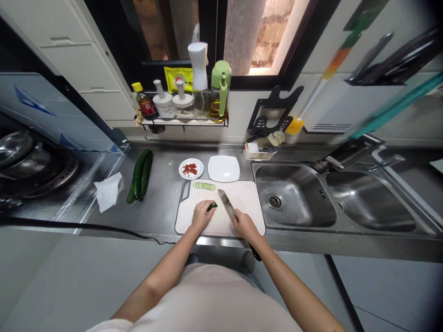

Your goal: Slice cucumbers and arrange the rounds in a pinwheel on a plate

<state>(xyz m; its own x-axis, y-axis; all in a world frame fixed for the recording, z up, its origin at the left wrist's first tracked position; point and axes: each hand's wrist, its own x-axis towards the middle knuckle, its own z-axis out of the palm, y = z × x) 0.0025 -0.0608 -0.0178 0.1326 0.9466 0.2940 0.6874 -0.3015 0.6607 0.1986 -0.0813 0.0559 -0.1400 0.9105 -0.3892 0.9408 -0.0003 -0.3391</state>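
My left hand is closed round a short piece of cucumber, pressed down on the white cutting board. Beside it, my right hand grips a kitchen knife. The blade points away from me, a little to the right of the cucumber piece and apart from it; the black handle end shows below my wrist. Near the board's far edge lies an overlapping row of cucumber slices. Behind the board stand a round plate with chopped red bits and a white squarish plate.
Several whole cucumbers and a crumpled white paper lie left on the steel counter. A double sink adjoins the board's right side. Seasoning jars and an oil bottle line the wall rack. A stove with a pot is far left.
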